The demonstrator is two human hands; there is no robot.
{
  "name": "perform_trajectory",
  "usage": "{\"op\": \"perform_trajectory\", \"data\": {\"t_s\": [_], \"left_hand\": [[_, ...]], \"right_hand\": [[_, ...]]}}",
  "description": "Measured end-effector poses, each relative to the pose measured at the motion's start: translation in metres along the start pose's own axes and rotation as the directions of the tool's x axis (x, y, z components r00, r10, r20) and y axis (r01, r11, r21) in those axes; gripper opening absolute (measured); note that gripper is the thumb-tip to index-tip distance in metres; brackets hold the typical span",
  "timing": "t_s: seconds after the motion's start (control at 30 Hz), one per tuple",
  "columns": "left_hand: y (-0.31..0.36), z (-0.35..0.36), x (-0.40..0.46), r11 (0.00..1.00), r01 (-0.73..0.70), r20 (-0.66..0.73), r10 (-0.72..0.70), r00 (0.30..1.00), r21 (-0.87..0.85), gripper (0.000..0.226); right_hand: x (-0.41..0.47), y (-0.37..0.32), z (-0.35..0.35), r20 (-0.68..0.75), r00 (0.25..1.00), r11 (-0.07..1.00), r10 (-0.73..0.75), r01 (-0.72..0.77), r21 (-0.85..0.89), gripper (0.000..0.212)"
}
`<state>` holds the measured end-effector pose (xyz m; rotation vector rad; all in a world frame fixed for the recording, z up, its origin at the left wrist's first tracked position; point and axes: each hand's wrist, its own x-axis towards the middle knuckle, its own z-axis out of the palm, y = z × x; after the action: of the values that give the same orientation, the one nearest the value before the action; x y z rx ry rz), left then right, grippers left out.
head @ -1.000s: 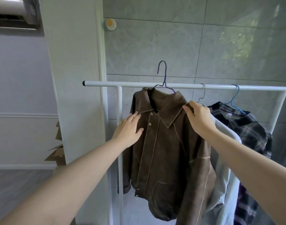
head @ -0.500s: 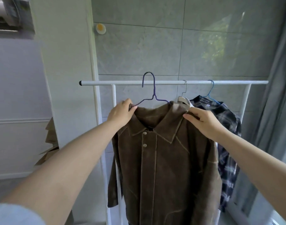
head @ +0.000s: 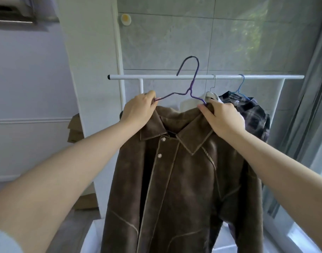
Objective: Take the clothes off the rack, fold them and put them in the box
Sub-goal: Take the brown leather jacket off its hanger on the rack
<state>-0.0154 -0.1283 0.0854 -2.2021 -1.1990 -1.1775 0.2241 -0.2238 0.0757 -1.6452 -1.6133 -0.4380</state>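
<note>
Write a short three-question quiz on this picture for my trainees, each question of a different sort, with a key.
1. True or false: the purple hanger has its hook on the white rail.
2. Multiple choice: what does the right hand hold? A) the plaid shirt B) the brown jacket's shoulder at the hanger's end C) the rail
3. Short answer: how many garments hang on the rail behind the brown jacket?

Key
1. False: the hook is off the rail and the left hand holds the hanger's other end.
2. B
3. Two: a white garment and a plaid shirt.
</note>
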Motion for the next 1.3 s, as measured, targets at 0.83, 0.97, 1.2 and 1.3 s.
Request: {"op": "perform_trajectory", "data": {"t_s": [0.83,0.97,1.2,1.3], "left_hand": [[0.010,-0.009,-0.134,0.677,0.438,0.026,-0.527,0.849,-0.591,0.020],[0.009,-0.003,-0.139,0.707,0.402,-0.007,-0.499,0.867,-0.581,0.019],[0.004,0.010,-0.144,0.772,0.372,0.128,-0.360,0.924,-0.515,0.026],[0.007,0.012,-0.140,0.777,0.390,0.220,-0.323,0.921,-0.494,0.036]], "right_hand": [[0.009,-0.084,0.029,-0.126,0.990,0.976,0.068,-0.040,0.214,0.045],[0.009,-0.083,0.032,-0.088,0.992,0.977,0.095,-0.076,0.198,0.045],[0.005,-0.088,0.037,-0.065,0.992,0.977,0.104,-0.090,0.195,0.047],[0.004,-0.089,0.036,-0.059,0.993,0.977,0.104,-0.091,0.192,0.047]]}}
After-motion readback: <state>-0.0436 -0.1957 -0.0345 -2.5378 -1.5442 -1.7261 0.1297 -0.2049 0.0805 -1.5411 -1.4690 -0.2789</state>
